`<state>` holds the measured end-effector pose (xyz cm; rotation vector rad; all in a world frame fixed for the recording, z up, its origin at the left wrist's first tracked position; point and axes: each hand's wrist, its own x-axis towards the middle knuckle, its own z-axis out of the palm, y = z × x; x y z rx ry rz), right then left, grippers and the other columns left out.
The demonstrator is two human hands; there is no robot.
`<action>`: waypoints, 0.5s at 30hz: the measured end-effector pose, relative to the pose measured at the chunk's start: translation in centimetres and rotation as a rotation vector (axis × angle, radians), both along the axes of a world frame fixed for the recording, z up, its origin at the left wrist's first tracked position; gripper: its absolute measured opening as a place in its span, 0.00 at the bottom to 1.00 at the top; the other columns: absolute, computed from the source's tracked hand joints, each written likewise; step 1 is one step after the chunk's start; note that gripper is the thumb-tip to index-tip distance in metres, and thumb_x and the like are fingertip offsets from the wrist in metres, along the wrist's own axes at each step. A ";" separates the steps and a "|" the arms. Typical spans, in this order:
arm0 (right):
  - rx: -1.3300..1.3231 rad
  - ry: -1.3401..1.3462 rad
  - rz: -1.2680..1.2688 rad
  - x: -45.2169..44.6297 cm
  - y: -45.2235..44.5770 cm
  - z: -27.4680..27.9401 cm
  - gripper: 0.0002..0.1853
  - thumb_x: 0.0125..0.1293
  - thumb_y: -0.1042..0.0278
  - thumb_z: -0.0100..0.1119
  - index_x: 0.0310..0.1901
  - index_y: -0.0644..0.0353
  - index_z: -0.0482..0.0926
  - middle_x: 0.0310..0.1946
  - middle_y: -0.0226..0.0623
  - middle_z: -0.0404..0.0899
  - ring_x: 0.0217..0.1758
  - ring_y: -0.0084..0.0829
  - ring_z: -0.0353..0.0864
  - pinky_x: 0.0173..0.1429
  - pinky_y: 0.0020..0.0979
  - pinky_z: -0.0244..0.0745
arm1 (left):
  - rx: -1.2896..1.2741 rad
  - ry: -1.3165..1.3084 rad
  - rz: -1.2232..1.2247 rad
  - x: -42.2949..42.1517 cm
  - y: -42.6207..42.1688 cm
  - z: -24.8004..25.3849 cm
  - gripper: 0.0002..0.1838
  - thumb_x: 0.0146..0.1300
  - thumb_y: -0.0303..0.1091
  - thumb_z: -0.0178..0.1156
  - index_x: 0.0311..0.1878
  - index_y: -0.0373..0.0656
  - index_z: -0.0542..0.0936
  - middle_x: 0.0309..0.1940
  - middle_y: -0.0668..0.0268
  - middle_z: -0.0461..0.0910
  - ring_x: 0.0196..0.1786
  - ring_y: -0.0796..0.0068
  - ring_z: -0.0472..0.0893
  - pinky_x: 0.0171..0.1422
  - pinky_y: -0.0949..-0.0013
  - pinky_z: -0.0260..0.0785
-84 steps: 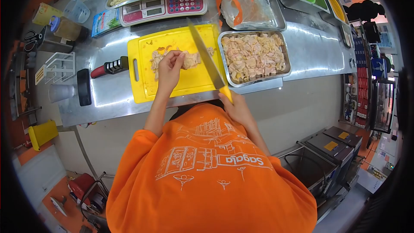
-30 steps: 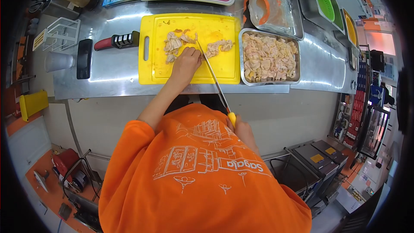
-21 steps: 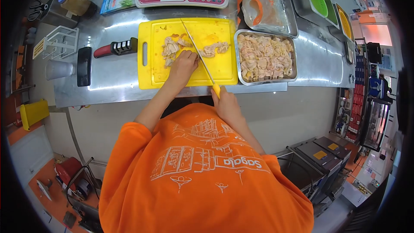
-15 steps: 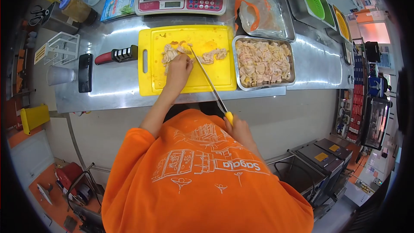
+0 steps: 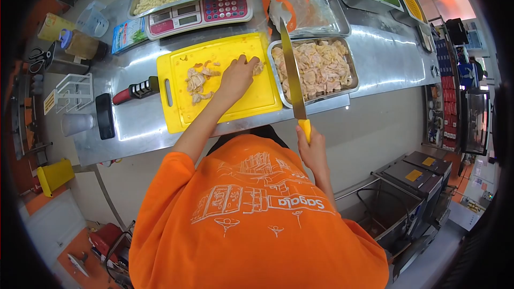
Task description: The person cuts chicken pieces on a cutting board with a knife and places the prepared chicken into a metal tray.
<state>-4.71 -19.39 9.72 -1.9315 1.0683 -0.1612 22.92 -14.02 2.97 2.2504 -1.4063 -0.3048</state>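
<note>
"Did you see the knife (image 5: 294, 80) go? A moment ago it reached onto the board (image 5: 184, 112); now it's swung out to the right."

"Yes, the blade is over the tray (image 5: 355, 78), just right of the board, with its tip out past the far rim. The right hand (image 5: 315, 150) has its fingers closed around the yellow handle (image 5: 305, 130)."

"And the left hand (image 5: 238, 79)?"

"That's moved too, from the pile (image 5: 196, 81) on the board's left half to the meat (image 5: 259, 68) near its right edge. The fingers are bent down there, but I can't tell whether they're gripping it."

"How does the meat look?"

"Pale, pinkish beige, limp and folded. The pile on the left is crumpled, with smaller bits near it, and the hand hides part of what's on the right."

"Same stuff in the tray?"

"Looks like it: a thick layer of soft, yellowish-pink pieces, spread nearly wall to wall."
</note>
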 end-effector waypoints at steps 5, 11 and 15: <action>0.019 -0.026 -0.061 -0.9 -0.8 -0.4 0.14 0.72 0.63 0.57 0.46 0.68 0.79 0.22 0.53 0.78 0.23 0.50 0.79 0.28 0.39 0.69 | 0.063 -0.054 -0.106 0.2 -1.4 -0.6 0.17 0.58 0.24 0.56 0.52 0.43 0.77 0.45 0.51 0.76 0.46 0.48 0.79 0.50 0.52 0.75; 0.084 -0.083 -0.165 -1.9 -2.1 -0.7 0.15 0.73 0.61 0.56 0.43 0.69 0.79 0.15 0.39 0.72 0.17 0.27 0.75 0.23 0.32 0.65 | -0.062 0.180 -0.140 2.1 -0.9 -0.1 0.07 0.56 0.27 0.65 0.38 0.38 0.81 0.34 0.56 0.79 0.41 0.58 0.82 0.48 0.61 0.75; 0.163 -0.125 -0.294 -2.5 -3.7 0.7 0.15 0.74 0.59 0.54 0.40 0.66 0.78 0.13 0.30 0.69 0.14 0.20 0.70 0.19 0.28 0.61 | -0.069 0.744 0.006 0.6 -2.7 4.3 0.05 0.56 0.24 0.63 0.37 0.36 0.81 0.28 0.62 0.81 0.35 0.78 0.82 0.39 0.73 0.73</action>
